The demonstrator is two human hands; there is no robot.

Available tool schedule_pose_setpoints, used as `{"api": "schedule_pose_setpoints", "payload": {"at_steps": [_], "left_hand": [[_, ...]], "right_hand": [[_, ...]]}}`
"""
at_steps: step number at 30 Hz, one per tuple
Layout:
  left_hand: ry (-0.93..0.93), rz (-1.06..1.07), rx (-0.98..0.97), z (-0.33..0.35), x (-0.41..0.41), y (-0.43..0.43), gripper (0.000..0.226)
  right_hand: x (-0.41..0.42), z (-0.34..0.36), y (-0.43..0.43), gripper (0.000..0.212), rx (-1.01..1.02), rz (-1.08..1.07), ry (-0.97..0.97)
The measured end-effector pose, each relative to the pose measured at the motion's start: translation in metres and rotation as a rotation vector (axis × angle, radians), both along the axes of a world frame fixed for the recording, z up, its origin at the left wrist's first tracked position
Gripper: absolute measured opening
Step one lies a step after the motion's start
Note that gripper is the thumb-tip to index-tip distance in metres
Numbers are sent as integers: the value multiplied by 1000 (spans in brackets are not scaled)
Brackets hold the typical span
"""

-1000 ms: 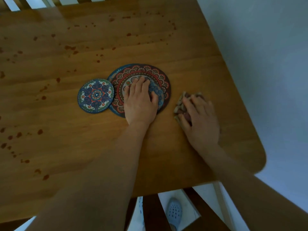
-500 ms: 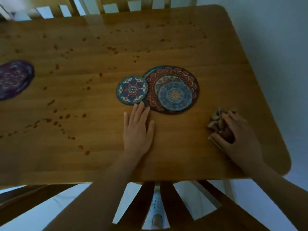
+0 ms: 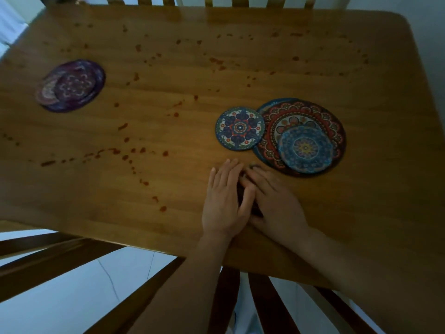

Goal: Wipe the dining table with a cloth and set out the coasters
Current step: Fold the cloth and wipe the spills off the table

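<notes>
Moving from the right edge, right hand (image 3: 277, 206) now touches left hand (image 3: 224, 201) at wooden table's (image 3: 168, 68) near edge, dark crumpled cloth (image 3: 253, 167) under both; left fingers flat, right grip unclear. Two small patterned round coasters (image 3: 239, 127), two large round mats (image 3: 303, 114), one blurred purple stack (image 3: 72, 85).

Dark chair slats (image 3: 60, 263) cross the pale floor (image 3: 60, 309) at bottom; lighter chair slats (image 3: 168, 0) line the top.
</notes>
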State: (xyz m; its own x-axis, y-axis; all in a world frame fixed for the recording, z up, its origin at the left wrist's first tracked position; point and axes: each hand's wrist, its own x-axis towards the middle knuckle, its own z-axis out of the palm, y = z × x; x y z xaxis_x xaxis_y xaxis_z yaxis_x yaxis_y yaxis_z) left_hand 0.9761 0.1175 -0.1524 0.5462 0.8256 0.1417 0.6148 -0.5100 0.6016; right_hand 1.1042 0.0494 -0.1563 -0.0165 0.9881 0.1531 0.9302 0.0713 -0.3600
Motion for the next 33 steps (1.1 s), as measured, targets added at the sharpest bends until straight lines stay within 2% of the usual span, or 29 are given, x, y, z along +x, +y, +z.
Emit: {"api": "schedule_pose_setpoints", "payload": {"at_steps": [4,14,17,19,21,23,26,28,33], "left_hand": [[-123,66,-22,0,1,1,53],[-139,99,-59,-1,3,5,49],[-293,74,-280,19,-11,13,53],[-335,132,-290,33,-39,25,52],[-231,304,-173,41,-87,42,45],[-73,571,-94,38,-149,63,35],[69,825,-90,22,-221,84,26],[78,848,-132,10,-237,92,24],[189,862,-63,-5,-227,93,26]], "right_hand": [[-19,-1,30,54,4,13,-22],[-21,6,35,51,-25,1,5],[-22,11,34,63,-55,-23,73],[-23,14,33,79,-127,-43,102],[-27,20,27,91,-212,-86,125],[-35,26,18,97,-284,-100,130],[-57,31,9,104,-375,-71,102],[-79,32,14,107,-374,-51,85],[-136,22,56,107,-326,-28,101]]}}
